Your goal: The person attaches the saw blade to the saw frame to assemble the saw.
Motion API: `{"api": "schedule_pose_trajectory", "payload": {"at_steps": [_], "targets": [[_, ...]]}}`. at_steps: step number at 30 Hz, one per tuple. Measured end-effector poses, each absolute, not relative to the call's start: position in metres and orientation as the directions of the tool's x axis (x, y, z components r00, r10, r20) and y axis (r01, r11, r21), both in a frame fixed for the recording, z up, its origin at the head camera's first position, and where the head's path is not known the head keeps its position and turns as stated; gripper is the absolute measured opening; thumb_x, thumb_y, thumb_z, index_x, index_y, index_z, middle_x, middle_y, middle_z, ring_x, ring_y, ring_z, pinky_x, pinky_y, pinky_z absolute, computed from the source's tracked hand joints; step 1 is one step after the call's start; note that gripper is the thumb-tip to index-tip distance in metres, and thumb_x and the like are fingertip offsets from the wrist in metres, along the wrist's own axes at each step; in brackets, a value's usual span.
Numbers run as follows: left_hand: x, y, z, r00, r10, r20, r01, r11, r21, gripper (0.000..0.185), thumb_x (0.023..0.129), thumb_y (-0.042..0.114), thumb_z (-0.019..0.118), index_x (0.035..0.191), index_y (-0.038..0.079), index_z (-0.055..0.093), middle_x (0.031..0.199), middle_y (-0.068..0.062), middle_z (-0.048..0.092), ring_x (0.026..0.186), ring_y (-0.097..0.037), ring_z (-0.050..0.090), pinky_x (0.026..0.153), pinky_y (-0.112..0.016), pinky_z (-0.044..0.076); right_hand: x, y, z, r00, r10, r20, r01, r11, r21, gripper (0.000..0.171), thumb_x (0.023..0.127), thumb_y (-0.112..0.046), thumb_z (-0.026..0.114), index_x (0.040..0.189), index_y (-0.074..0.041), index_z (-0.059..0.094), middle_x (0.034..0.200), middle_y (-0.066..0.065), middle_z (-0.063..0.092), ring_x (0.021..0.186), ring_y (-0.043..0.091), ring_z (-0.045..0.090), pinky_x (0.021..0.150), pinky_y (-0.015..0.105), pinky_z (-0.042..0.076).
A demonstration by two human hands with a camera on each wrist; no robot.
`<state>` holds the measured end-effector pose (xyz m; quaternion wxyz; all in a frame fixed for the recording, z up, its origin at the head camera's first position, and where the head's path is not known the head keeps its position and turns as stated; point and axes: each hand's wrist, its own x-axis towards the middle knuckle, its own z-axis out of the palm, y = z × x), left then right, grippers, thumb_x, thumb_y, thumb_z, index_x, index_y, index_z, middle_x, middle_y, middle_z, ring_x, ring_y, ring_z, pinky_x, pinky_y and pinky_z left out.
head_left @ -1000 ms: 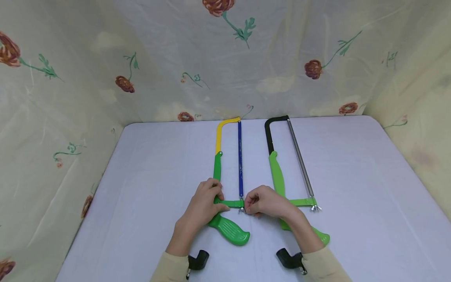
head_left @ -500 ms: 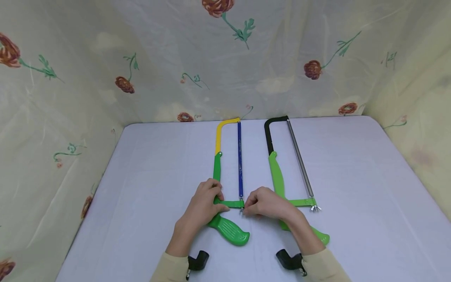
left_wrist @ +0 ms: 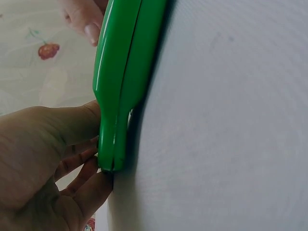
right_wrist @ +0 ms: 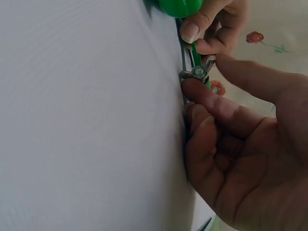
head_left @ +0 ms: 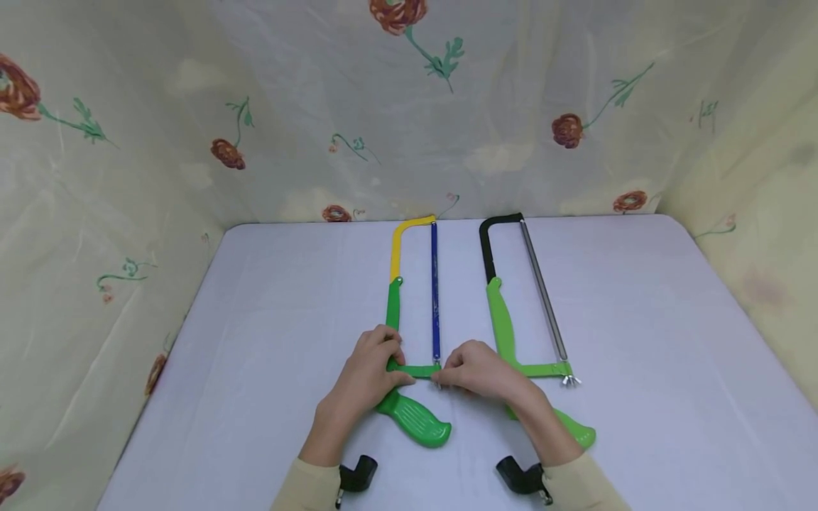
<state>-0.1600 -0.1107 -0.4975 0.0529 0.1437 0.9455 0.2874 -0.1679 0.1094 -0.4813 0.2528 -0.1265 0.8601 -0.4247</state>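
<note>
A hacksaw (head_left: 418, 420) with a green handle, yellow front frame and blue blade (head_left: 436, 291) lies flat on the table. My left hand (head_left: 367, 369) holds its green frame just above the handle, thumb along the cross arm. In the left wrist view, the thumb and fingers of the left hand (left_wrist: 53, 163) meet the green frame's edge. At the near end of the blade, my right hand (head_left: 482, 372) pinches a metal wing nut (right_wrist: 198, 72). Thumb and index finger (right_wrist: 199, 94) sit at its two wings in the right wrist view.
To the right lies a second hacksaw (head_left: 503, 319), light green with a black front frame, grey blade (head_left: 543, 287) and its own wing nut (head_left: 571, 380). My right forearm crosses over its handle. Flower-patterned cloth (head_left: 287, 177) rises behind the white table (head_left: 281, 284).
My right fingers have shifted slightly left onto the wing nut, whose wings showed beside the fingertips before. The left hand keeps its hold on the frame.
</note>
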Motion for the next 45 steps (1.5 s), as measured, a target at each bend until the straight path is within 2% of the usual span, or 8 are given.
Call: {"api": "schedule_pose_trajectory", "payload": {"at_steps": [7, 15, 27, 33, 37, 39, 41, 45], "targets": [[-0.1602, -0.1104, -0.4984, -0.953, 0.302, -0.012, 0.244, 0.794, 0.556, 0.022, 0.079, 0.028, 0.084, 0.082, 0.018, 0.064, 0.126, 0.005, 0.054, 0.127, -0.023, 0.045, 0.098, -0.039, 0.047, -0.1678, 0.1072, -0.4775, -0.834, -0.418, -0.360, 0.015, 0.635, -0.773, 0.041, 0.084, -0.027, 0.075, 0.053, -0.010, 0.054, 0.045, -0.008, 0.038, 0.044, 0.007, 0.032, 0.045, 0.022, 0.024], [-0.1603, -0.1102, -0.4982, -0.955, 0.297, -0.012, 0.239, 0.792, 0.562, 0.022, 0.079, 0.027, 0.084, 0.082, 0.019, 0.064, 0.125, 0.004, 0.054, 0.126, -0.023, 0.046, 0.097, -0.039, 0.047, -0.1688, 0.1107, -0.4769, -0.834, -0.446, -0.325, -0.048, 0.645, -0.762, 0.012, 0.083, -0.011, 0.068, 0.072, -0.006, 0.071, 0.052, -0.004, 0.046, 0.052, 0.010, 0.044, 0.053, 0.025, 0.036], [-0.1616, -0.1104, -0.4995, -0.957, 0.289, -0.021, 0.226, 0.791, 0.569, 0.022, 0.079, 0.027, 0.085, 0.082, 0.018, 0.065, 0.127, 0.005, 0.054, 0.127, -0.022, 0.045, 0.099, -0.038, 0.047, -0.1720, 0.1096, -0.4813, -0.836, -0.453, -0.310, -0.058, 0.634, -0.771, 0.008, 0.081, -0.004, 0.068, 0.074, -0.008, 0.068, 0.062, -0.002, 0.056, 0.056, 0.012, 0.049, 0.054, 0.026, 0.041], [-0.1614, -0.1094, -0.4996, -0.956, 0.293, -0.025, 0.230, 0.799, 0.556, 0.023, 0.079, 0.029, 0.084, 0.082, 0.020, 0.063, 0.128, 0.006, 0.053, 0.127, -0.021, 0.045, 0.100, -0.038, 0.047, -0.1727, 0.1102, -0.4794, -0.828, -0.456, -0.327, -0.064, 0.656, -0.752, 0.008, 0.079, -0.007, 0.072, 0.072, -0.008, 0.074, 0.064, -0.003, 0.061, 0.061, 0.012, 0.049, 0.056, 0.025, 0.038], [-0.1611, -0.1095, -0.4994, -0.956, 0.291, -0.026, 0.228, 0.800, 0.555, 0.023, 0.079, 0.029, 0.084, 0.082, 0.020, 0.064, 0.128, 0.006, 0.053, 0.127, -0.021, 0.045, 0.100, -0.037, 0.047, -0.1711, 0.1113, -0.4770, -0.820, -0.465, -0.333, -0.049, 0.637, -0.770, 0.004, 0.078, -0.009, 0.075, 0.075, -0.006, 0.076, 0.071, 0.000, 0.068, 0.065, 0.012, 0.053, 0.059, 0.026, 0.042], [-0.1613, -0.1099, -0.4998, -0.956, 0.291, -0.023, 0.230, 0.800, 0.554, 0.023, 0.079, 0.028, 0.084, 0.081, 0.019, 0.064, 0.128, 0.005, 0.054, 0.127, -0.022, 0.045, 0.100, -0.038, 0.047, -0.1706, 0.1119, -0.4768, -0.817, -0.468, -0.336, -0.041, 0.628, -0.777, 0.007, 0.078, -0.012, 0.077, 0.075, -0.006, 0.076, 0.073, 0.000, 0.069, 0.066, 0.012, 0.054, 0.059, 0.026, 0.042], [-0.1613, -0.1104, -0.5003, -0.956, 0.292, -0.021, 0.233, 0.801, 0.552, 0.023, 0.079, 0.028, 0.084, 0.082, 0.019, 0.064, 0.127, 0.005, 0.054, 0.127, -0.022, 0.045, 0.100, -0.038, 0.047, -0.1703, 0.1118, -0.4774, -0.817, -0.463, -0.345, -0.030, 0.631, -0.775, 0.016, 0.079, -0.019, 0.078, 0.071, -0.006, 0.075, 0.067, -0.002, 0.064, 0.061, 0.011, 0.049, 0.056, 0.025, 0.038], [-0.1617, -0.1109, -0.5008, -0.954, 0.300, -0.013, 0.245, 0.800, 0.548, 0.023, 0.079, 0.029, 0.084, 0.082, 0.018, 0.064, 0.127, 0.005, 0.054, 0.127, -0.022, 0.045, 0.100, -0.038, 0.047, -0.1691, 0.1107, -0.4780, -0.825, -0.422, -0.376, 0.017, 0.647, -0.763, 0.037, 0.082, -0.037, 0.077, 0.064, -0.005, 0.072, 0.054, -0.007, 0.042, 0.052, 0.009, 0.032, 0.049, 0.024, 0.026]]}}
